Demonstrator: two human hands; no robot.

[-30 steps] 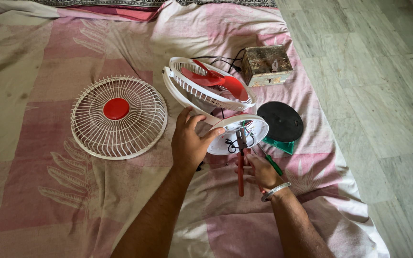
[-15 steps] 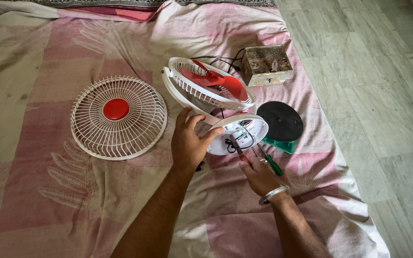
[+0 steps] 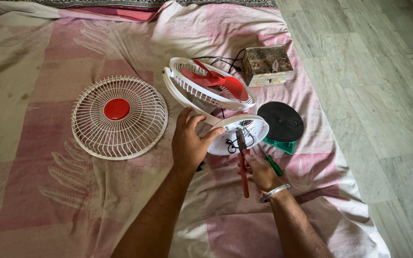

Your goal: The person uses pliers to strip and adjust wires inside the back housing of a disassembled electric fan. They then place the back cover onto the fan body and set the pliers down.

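Inside the open fan base [image 3: 239,134], the wiring is too small to make out (only a dark tangle). Beside it, the left hand [image 3: 190,143] hides part of the rim; both forearms are cut off by the bottom edge.

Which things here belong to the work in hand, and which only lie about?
In the work: left hand steadying the open fan base; right hand holding red-handled pliers at its wiring.

Lying about: detached front grille, black round cover, green screwdriver, worn metal box.
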